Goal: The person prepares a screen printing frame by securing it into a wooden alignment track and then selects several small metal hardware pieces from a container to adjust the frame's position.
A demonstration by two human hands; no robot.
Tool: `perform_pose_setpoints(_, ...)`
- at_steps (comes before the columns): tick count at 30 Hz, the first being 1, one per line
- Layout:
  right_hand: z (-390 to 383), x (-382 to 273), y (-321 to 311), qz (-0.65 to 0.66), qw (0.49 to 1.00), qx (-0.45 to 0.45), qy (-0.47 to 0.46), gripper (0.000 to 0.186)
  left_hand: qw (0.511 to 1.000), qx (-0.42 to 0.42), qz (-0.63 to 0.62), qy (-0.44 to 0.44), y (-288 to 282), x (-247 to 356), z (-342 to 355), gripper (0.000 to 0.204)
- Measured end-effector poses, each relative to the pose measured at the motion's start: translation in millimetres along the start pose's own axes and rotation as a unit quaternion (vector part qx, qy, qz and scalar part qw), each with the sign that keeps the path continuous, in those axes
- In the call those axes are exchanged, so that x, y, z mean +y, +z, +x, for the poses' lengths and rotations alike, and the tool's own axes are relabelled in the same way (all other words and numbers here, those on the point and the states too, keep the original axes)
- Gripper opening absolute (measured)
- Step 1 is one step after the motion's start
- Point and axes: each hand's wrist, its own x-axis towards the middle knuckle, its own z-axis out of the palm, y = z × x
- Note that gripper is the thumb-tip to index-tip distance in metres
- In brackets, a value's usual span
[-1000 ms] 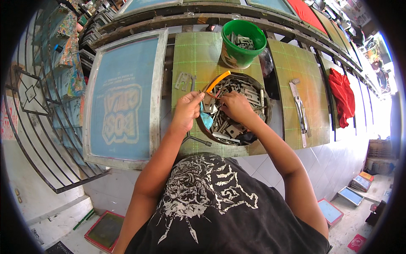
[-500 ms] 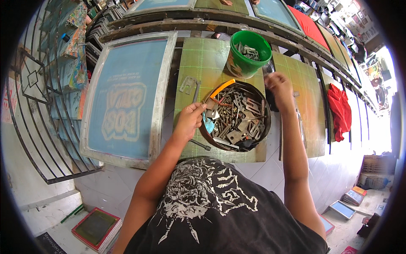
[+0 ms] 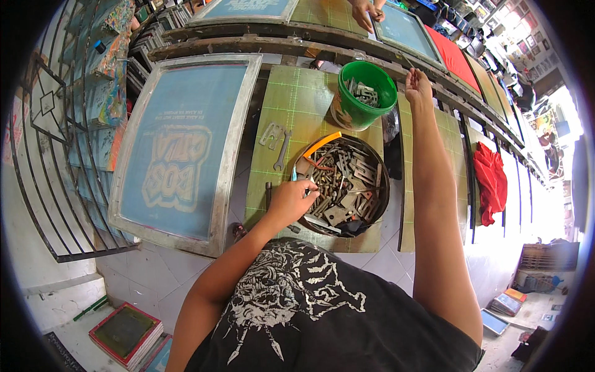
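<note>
A round, dark-rimmed tray [image 3: 385, 204] holds a jumble of bolts, screws and flat slotted metal plates [image 3: 338, 215]. My left hand [image 3: 292, 203] is at the tray's left side, fingertips pinched over the metal pieces; a small dark bit shows at them, too small to name. My right hand [image 3: 419, 88] is stretched far forward, beyond and right of a green bucket [image 3: 349, 71], its fingers curled. A thin stick-like thing shows by those fingertips; what they hold is unclear. The bucket contains slotted metal plates [image 3: 362, 92]. An orange curved strip [image 3: 322, 143] lies across the tray's far left rim.
Left of the tray, a wrench [image 3: 282, 150] and a slotted plate [image 3: 271, 134] lie on the greenish board [image 3: 291, 93]. A framed blue screen [image 3: 186, 142] stands further left. A red cloth [image 3: 489, 183] hangs at the right. Another person's hands [image 3: 365, 13] are at the far side.
My right hand has reached forward, away from beside the bucket. My left hand has moved down and slightly right over the tray's contents. The other person's hands have come further into view.
</note>
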Motion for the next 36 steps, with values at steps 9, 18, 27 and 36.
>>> perform_pose_setpoints(9, 28, 13, 12, -0.044, 0.999, -0.006, 0.008, 0.008, 0.999, 0.010, -0.007, 0.033, 6, -8, 3, 0.022)
perform_pose_setpoints(18, 41, 18, 15, -0.080, 0.997, -0.019, -0.014, 0.009, 1.000, -0.013, -0.005, -0.005, 0, -3, 6, 0.019)
perform_pose_setpoints(27, 15, 17, 38, -0.122, 0.992, 0.007, -0.024, 0.022, 1.000, -0.004, -0.010, 0.002, 0, 2, 7, 0.019)
perform_pose_setpoints(36, -239, 56, -16, -0.790, 0.327, -0.485, -0.182, 0.028, 0.999, 0.000, 0.014, -0.029, 0, 0, 5, 0.020)
